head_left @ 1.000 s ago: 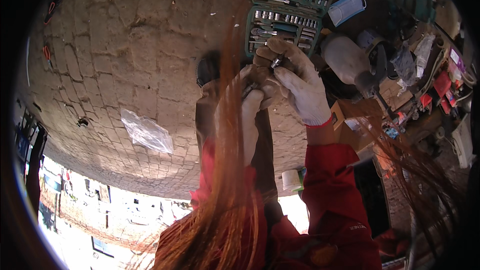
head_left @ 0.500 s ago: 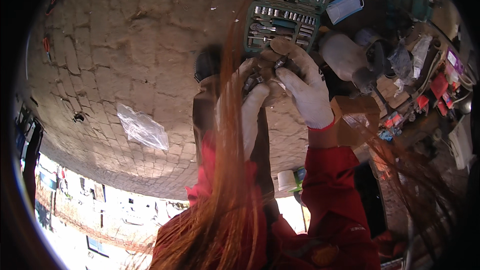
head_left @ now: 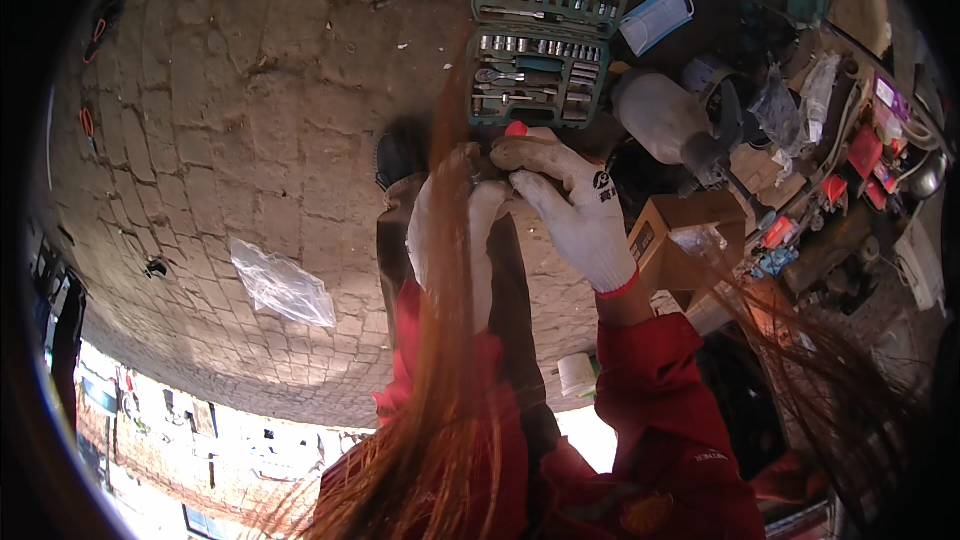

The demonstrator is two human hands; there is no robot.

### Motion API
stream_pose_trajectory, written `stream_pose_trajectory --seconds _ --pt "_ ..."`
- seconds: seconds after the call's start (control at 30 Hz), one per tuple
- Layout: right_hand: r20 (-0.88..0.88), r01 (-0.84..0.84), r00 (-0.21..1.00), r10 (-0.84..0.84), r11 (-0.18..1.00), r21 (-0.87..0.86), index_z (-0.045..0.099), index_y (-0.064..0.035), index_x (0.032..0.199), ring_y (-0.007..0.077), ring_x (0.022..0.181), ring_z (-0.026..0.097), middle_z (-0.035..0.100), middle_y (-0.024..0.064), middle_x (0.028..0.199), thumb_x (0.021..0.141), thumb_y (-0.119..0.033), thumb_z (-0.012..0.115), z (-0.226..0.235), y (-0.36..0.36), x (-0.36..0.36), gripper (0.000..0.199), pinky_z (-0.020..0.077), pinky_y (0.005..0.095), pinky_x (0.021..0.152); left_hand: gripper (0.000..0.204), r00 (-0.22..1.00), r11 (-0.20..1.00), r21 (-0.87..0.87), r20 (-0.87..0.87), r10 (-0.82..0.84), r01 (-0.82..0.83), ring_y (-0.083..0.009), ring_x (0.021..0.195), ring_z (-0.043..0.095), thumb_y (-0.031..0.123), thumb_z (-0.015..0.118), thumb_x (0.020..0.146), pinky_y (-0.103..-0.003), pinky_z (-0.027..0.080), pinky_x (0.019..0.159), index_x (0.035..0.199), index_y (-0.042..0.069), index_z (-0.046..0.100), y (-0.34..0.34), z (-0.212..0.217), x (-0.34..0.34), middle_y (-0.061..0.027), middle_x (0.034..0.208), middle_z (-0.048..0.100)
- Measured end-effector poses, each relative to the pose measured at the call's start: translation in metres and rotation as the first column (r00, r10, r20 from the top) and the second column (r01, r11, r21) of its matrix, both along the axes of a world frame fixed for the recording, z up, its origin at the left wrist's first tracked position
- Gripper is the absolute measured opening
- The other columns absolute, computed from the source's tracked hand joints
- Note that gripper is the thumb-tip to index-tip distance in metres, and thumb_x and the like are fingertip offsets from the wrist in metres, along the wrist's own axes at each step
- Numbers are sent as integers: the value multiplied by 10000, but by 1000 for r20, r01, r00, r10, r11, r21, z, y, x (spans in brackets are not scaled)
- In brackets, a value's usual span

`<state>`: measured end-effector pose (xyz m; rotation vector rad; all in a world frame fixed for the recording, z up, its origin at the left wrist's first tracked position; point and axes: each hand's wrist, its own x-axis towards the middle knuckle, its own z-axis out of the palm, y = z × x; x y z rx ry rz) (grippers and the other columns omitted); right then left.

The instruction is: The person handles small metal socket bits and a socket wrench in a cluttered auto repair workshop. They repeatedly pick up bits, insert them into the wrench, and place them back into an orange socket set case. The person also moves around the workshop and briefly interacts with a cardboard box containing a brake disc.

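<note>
1. Strands of long reddish hair (head_left: pixel 440 410) hung nearest the camera and ran up across the middle of my view, over the red sleeves (head_left: pixel 650 410) at the lower edge.
2. I saw the left hand (head_left: pixel 450 240), in a white knitted work glove, partly behind that hair; whether its fingers were closed I could not tell.
3. Touching it, the right hand (head_left: pixel 575 215), gloved the same way with a red cuff, had its fingers curled in toward a small dark part (head_left: pixel 492 158) pinched between the two hands, mostly hidden by the grimy fingertips.
4. I judged the hair the main risk: it covered the contact point, so a slipping grip would go unseen, and loose strands could snag on the part.
5. Below the hands lay the uneven stone paving (head_left: pixel 200 120), where a dropped small piece could roll into a gap. A crumpled clear plastic bag (head_left: pixel 282 285) lay well apart to the left.
6. Just beyond the hands sat an open green socket set case (head_left: pixel 540 35), its rows of sockets exposed; a careless knock could spill them.
7. Farther right were a brown cardboard box (head_left: pixel 690 225) and a cluttered heap of tools.
</note>
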<state>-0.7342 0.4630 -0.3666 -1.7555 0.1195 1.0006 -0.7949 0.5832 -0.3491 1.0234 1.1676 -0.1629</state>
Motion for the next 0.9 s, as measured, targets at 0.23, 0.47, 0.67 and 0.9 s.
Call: stream_pose_trajectory --seconds 0.23,0.47,0.67,0.9 --pt "-392 352 885 -250 911 213 681 23 1083 181 1150 549 519 90 1298 891 14 564 14 3 4 225 479 293 963 408 986 977 -201 131 102 -74 -128 917 614 63 584 923 -240 528 762 1300 -59 489 -2 3 1 -103 1130 600" --pt "-463 471 831 -308 832 293 672 22 1087 171 1155 544 502 87 1314 899 20 552 11 2 2 223 474 272 938 428 989 933 -358 149 8 46 -128 765 621 184 580 954 -241 505 700 1290 -64 489 5 -2 0 -81 946 639" --pt "-314 314 922 -225 911 268 630 19 1157 167 1110 570 477 89 1330 901 32 544 11 5 4 270 479 266 925 409 991 940 -341 122 47 -2 -137 772 619 207 595 953 -261 505 692 1253 -57 507 5 -3 3 -82 938 634" --pt "-379 481 856 -351 810 335 497 47 1292 216 1108 580 501 136 1290 896 -14 577 -1 9 18 409 483 324 971 367 977 890 -432 78 199 -147 -110 770 561 149 604 949 -232 445 665 1269 -5 515 16 -3 3 -77 1035 609"
